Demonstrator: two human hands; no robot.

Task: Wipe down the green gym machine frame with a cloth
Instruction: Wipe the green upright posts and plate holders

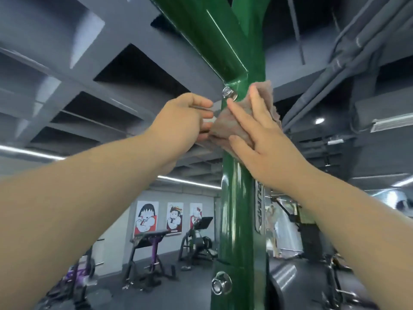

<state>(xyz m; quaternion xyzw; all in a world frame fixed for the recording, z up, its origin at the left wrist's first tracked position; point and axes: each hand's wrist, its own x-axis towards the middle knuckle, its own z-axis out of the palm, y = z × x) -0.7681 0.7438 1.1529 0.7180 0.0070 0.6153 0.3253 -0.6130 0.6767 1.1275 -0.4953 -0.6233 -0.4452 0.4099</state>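
the right hand point(257, 139) lies flat with straight, spread fingers on a brownish cloth point(232, 126), pressing it against the upright green post point(239, 198) of the gym machine frame, just below the joint where a slanted green beam point(207, 34) meets the post. the forefinger tip sits just beside a silver bolt point(229, 93) at that joint. the left hand point(185, 121) is at the left edge of the cloth, its fingers curled and pinching the cloth's left corner against the side of the post. part of the cloth sticks out above and to the right of the right hand. lower on the post, near the bottom, is a second silver bolt point(221, 284). far behind, on the left, stand purple and black gym machines point(147, 253) under three cartoon posters point(146, 218) on a white wall. grey ceiling beams point(78, 63) run overhead.
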